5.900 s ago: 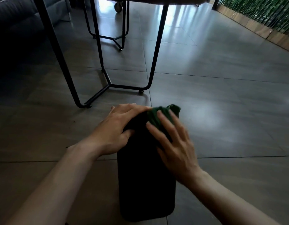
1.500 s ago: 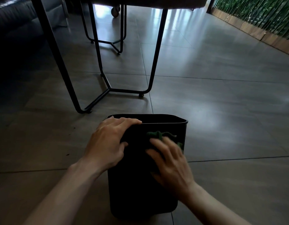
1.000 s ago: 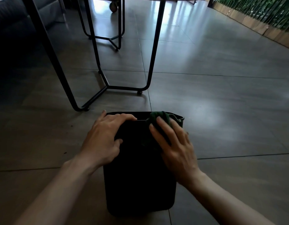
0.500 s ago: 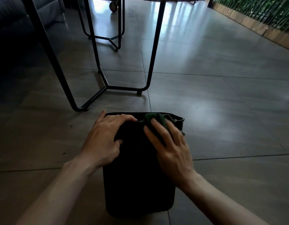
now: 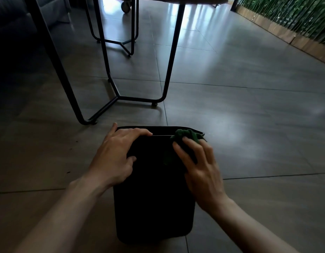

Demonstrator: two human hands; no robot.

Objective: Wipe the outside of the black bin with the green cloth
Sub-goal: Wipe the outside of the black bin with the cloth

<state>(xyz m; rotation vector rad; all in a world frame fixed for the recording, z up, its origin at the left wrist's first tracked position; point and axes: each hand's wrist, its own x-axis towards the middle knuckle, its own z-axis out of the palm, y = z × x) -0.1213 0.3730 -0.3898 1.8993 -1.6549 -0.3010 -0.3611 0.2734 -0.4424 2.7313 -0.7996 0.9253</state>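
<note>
Wiping in hand: right hand presses cloth on bin rim, 1 o'clock; left hand clamps rim. Next: sweep down the wall.

Large grey floor tiles, glossy, with pale window glare far off. Black metal table legs at centre left. Dark sofa far left. Green plant wall above wooden planter boxes, far right.

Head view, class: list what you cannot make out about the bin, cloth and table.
- Bin: inside and far sides hidden by its near wall; dirt lost in darkness.
- Cloth: mostly covered by the right hand.
- Bin's left corner: under the left hand.
- Table: top cut off by the upper edge.
</note>
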